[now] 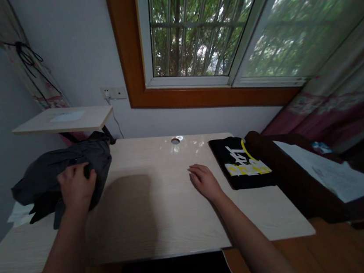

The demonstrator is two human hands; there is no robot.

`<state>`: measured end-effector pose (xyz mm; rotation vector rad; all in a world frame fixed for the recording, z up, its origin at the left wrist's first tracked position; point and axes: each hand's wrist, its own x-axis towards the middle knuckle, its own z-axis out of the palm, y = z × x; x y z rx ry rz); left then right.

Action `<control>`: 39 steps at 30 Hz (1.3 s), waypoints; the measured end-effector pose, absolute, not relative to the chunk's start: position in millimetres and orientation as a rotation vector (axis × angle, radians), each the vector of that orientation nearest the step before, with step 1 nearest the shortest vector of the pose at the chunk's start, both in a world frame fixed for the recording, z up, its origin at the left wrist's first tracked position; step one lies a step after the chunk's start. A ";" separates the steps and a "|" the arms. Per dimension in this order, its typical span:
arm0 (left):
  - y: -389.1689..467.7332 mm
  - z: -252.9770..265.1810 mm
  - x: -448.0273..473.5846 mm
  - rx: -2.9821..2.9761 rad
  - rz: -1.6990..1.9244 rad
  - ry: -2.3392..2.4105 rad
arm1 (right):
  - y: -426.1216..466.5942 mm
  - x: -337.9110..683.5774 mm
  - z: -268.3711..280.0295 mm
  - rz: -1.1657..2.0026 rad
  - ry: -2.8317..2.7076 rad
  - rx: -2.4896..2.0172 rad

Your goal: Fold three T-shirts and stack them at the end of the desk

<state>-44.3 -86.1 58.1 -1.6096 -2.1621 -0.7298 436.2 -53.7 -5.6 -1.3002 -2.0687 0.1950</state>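
Observation:
On the left of the table lies a crumpled heap of dark grey clothing, with a black part at its lower edge. My left hand is on top of it, fingers curled and closed on the cloth; a small black bit shows between thumb and fingers. My right hand rests on the pale wooden table, its fingers loosely stretched out and holding nothing. To the right of that hand is a folded black T-shirt with white and yellow lettering.
A raised shelf with a paper sheet stands at the back left, over part of the heap. White papers stick out beneath the clothing. A cable hole is near the back edge. Beyond the table's right side is a dark brown sofa.

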 end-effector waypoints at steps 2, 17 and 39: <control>-90.3 58.8 -58.5 -1.544 -0.650 -2.253 | -53.3 436.2 -6.4 0.190 -2.074 -1.308; -95.4 28.6 -55.8 -1.604 -0.504 -2.345 | -52.2 436.0 -5.8 0.162 -2.080 -1.357; -89.5 -0.9 12.6 -2.664 -0.840 -1.982 | -52.7 435.6 -4.6 0.182 -2.095 -1.362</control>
